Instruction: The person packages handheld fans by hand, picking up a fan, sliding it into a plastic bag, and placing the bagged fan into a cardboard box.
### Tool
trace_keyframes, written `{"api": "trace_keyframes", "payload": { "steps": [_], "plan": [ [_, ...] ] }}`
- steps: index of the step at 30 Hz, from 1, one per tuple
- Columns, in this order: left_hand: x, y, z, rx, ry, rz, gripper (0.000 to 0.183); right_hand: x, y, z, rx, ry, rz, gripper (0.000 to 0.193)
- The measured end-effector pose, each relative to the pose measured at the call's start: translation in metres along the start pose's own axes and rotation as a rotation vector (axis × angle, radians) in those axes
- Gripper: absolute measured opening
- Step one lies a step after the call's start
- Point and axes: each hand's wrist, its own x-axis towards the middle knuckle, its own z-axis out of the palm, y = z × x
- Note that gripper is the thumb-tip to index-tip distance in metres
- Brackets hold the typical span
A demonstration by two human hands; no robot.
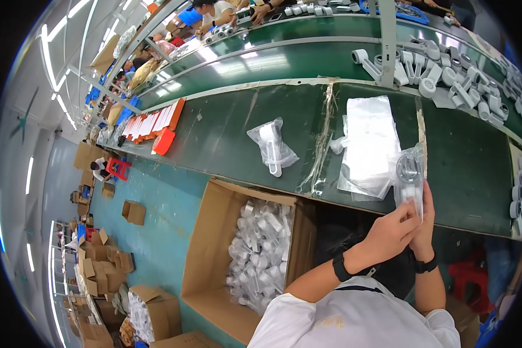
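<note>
Over the bench's near edge, both hands hold a white device (408,174) with a round, dark-ringed head and a short handle, inside a clear plastic bag. The fingers of my left hand (393,231) pinch the bag around the handle end. My right hand (426,223) wraps the same bagged device from its right side; part of its fingers is hidden. Just left of the device lies a stack of flat clear plastic bags (368,145). Farther left, another bagged white device (271,148) rests on the green bench (214,133).
An open cardboard box (200,255) full of bagged devices stands below the bench. Many loose white devices (458,78) are heaped at the far right. Orange-and-white flat pieces (153,122) lie at the left, near an orange roll (163,141). A metal post (387,43) rises behind the bags.
</note>
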Motion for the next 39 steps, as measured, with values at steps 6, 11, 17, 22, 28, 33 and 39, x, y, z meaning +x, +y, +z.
{"api": "trace_keyframes", "payload": {
  "steps": [6,11,17,22,28,33,39],
  "plan": [
    [-0.013,-0.015,-0.006,-0.596,0.2,-0.393,0.019,0.003,0.009,-0.009,0.077,0.039,0.036,0.039],
    [-0.021,-0.042,0.001,-0.866,0.209,-0.503,0.043,-0.001,-0.004,0.016,0.074,0.029,-0.08,0.031],
    [-0.024,-0.033,0.011,-1.135,0.028,-0.592,0.056,-0.003,0.007,0.019,-0.266,0.081,-0.249,0.027],
    [-0.026,-0.033,-0.01,-1.239,0.056,-0.712,0.04,-0.006,-0.003,0.023,0.026,0.212,-0.247,0.016],
    [-0.026,-0.037,-0.039,-1.303,0.195,-0.605,0.03,-0.006,0.008,0.019,-0.119,0.194,-0.28,0.011],
    [-0.027,-0.051,-0.099,-0.882,0.573,-0.492,0.028,-0.003,0.006,0.014,-0.367,0.01,-0.335,0.01],
    [-0.029,-0.088,-0.206,0.02,1.04,-0.62,0.036,0.025,0.048,-0.041,-0.288,0.124,-0.058,0.013]
  ]
}}
